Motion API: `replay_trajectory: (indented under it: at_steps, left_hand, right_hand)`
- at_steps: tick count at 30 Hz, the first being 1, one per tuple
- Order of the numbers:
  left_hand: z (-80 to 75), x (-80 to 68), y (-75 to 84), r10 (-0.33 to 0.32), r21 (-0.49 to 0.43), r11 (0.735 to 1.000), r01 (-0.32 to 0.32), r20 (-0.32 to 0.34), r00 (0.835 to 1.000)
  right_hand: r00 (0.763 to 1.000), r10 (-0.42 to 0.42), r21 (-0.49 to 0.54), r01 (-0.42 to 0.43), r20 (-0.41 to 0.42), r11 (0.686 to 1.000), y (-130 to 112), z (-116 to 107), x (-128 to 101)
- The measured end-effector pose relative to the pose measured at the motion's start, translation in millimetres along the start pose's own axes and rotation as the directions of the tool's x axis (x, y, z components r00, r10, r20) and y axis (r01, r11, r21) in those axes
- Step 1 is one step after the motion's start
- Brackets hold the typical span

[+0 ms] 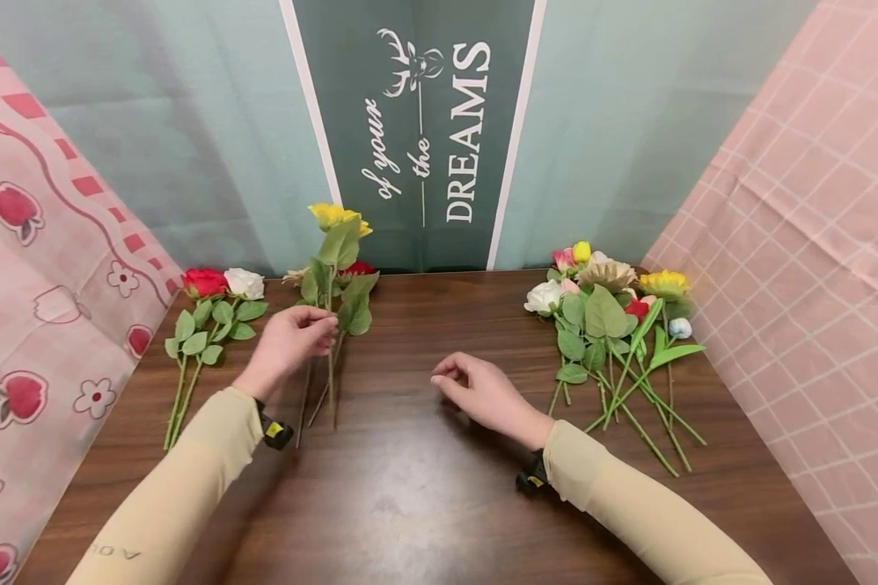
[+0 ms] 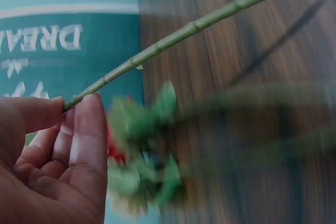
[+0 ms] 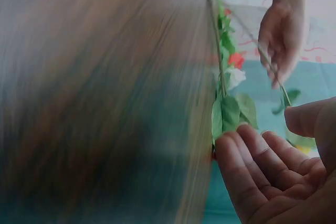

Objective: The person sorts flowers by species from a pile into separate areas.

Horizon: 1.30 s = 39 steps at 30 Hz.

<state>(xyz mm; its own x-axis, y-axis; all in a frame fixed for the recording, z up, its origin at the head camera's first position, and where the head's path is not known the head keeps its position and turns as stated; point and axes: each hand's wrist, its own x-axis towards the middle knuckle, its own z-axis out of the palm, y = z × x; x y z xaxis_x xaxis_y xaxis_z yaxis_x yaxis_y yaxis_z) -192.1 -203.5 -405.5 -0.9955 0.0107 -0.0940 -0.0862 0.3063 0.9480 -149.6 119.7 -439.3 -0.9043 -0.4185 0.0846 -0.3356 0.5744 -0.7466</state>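
**Yellow rose pinched upright over dark wood**

Two beige sleeves (image 1: 183, 496) enter from six o'clock over the glossy, grained wooden table (image 1: 410, 487). The left hand (image 1: 287, 345) pinches the thin, jointed green stem of the yellow rose (image 1: 334, 244) between thumb and fingertips (image 2: 86, 124); the bloom stands toward twelve o'clock. The right hand (image 1: 483, 394) rests at centre, fingers loosely curled, holding nothing. Loose stems (image 1: 322, 390) lie beneath. At nine o'clock lie a red and white rose pair (image 1: 219, 284); at three o'clock, a mixed flower pile (image 1: 615, 317).
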Motion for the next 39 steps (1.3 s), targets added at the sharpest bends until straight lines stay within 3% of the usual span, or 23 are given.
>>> replay_trajectory:
  at_steps: [5, 10, 19, 21, 24, 27, 30, 34, 39]
  left_hand:
    - [-18.0, 7.9, -11.6, -0.040, 0.094, 0.995, 0.037, 0.036, 0.999]
    - [-11.9, 13.5, -23.1, -0.083, 0.131, 0.989, 0.071, 0.090, 0.992]
    - [-7.1, 16.0, -26.2, -0.077, 0.172, 0.983, 0.061, 0.086, 0.993]
    - [-8.7, 14.1, -22.7, -0.066, 0.188, 0.981, 0.052, 0.069, 0.995]
    - [-12.4, 10.1, -18.4, 0.028, 0.272, 0.962, -0.025, -0.007, 1.000]
    - [-12.0, 4.3, -12.5, 0.181, 0.413, 0.902, -0.130, -0.088, 0.979]
    - [-2.2, -3.2, -3.8, 0.328, 0.530, 0.812, -0.243, -0.071, 0.942]
    - [26.0, -11.4, 9.8, 0.449, 0.631, 0.664, -0.401, 0.092, 0.889]
    - [75.8, -19.8, 21.2, 0.489, 0.669, 0.468, -0.577, 0.349, 0.800]
  right_hand:
    - [0.999, -0.037, -0.124, 0.034, -0.025, 0.992, 5.6, -6.0, 1.2]
    - [0.999, -0.038, -0.138, 0.039, 0.009, 0.990, 7.2, -1.7, 1.3]
    - [0.999, -0.041, -0.144, 0.039, -0.009, 0.989, 11.5, -4.9, -1.8]
    - [0.999, -0.035, -0.146, 0.033, -0.014, 0.989, 13.0, -8.6, -2.7]
    - [0.999, -0.025, -0.150, 0.021, -0.021, 0.988, 16.5, -16.4, -5.3]
    - [0.999, -0.012, -0.172, 0.006, -0.035, 0.985, 23.1, -27.2, -6.6]
    - [0.998, 0.002, -0.215, -0.017, -0.066, 0.976, 32.5, -42.7, -6.6]
    - [0.992, 0.029, -0.241, -0.059, -0.125, 0.969, 48.8, -70.8, -9.9]
    - [0.975, 0.112, -0.205, -0.151, -0.191, 0.967, 72.6, -110.8, -26.6]
